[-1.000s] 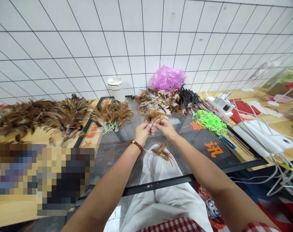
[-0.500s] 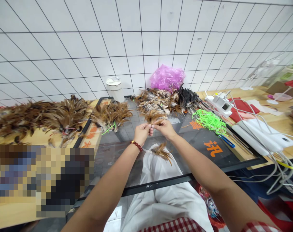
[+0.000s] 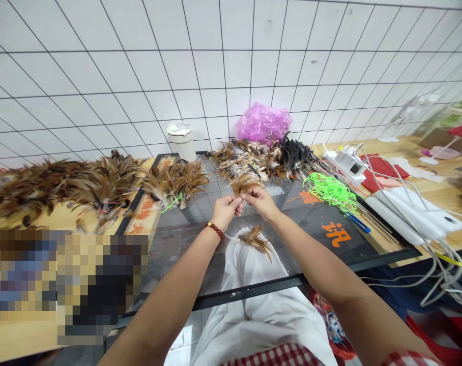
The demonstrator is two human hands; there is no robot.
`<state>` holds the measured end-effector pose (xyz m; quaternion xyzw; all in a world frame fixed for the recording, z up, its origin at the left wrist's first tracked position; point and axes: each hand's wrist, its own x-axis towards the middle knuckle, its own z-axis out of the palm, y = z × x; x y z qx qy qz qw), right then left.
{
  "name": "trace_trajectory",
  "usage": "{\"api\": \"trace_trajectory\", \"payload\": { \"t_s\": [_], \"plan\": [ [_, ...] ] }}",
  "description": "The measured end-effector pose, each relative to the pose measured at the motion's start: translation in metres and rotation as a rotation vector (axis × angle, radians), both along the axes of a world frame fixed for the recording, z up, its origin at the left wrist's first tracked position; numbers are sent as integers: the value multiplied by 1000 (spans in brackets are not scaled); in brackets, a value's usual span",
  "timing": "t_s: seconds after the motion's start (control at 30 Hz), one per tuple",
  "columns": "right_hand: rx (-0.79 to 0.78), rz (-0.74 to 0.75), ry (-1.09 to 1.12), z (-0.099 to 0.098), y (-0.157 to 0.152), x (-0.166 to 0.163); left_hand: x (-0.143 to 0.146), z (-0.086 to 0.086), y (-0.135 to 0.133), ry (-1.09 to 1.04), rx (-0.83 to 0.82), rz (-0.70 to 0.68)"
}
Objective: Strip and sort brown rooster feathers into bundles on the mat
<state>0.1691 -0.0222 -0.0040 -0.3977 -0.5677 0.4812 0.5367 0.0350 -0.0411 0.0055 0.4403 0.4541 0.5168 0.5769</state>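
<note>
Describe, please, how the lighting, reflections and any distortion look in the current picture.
Head view: bright, fairly even light; head view: glossy panel faintly mirroring the grid of the wall, whose lines slant outward toward the edges; head view: feathers at the left hand and right hand lack fine detail; head view: pixel blocks hiding part of the table, lower left.

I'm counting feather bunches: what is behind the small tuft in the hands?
A mixed feather pile, with a purple plastic bag at its far side. The small tuft hides whatever lies directly behind it, so the pile's near edge is partly covered.
</note>
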Motion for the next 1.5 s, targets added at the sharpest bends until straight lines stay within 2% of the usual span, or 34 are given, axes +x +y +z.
{"api": "trace_trajectory", "payload": {
  "t_s": [0.1,0.17,0.23,0.3,0.37,0.43,0.53,0.67,0.77,0.93,1.17,1.3,1.5],
  "plan": [
    [-2,-111,-35,-1,2,2,-4,0,2,-153,-3,62],
    [91,-221,-164,-4,3,5,-7,0,4,-226,-10,97],
    [246,-289,-393,-6,3,7,-8,0,5,-262,-18,113],
    [372,-292,-674,-6,1,9,-8,1,6,-283,-26,114],
    [412,-261,-931,-6,-3,9,-8,1,6,-294,-31,112],
    [387,-223,-1088,-3,-6,8,-8,2,6,-298,-32,111],
    [361,-254,-1114,3,-8,11,-8,3,5,-299,-36,111],
    [351,-470,-1122,7,-5,20,-8,1,5,-297,-37,109],
    [342,-538,-1204,6,-1,21,-8,-1,6,-294,-33,108],
    [344,-551,-1317,0,3,16,-8,-2,7,-298,-31,108],
    [296,-565,-1232,1,3,24,-9,-1,7,-305,-29,100],
    [312,-560,-1270,3,1,25,-9,-1,6,-299,-30,104],
    [298,-478,-1347,4,-1,23,-9,0,7,-307,-37,106]
  ]
}}
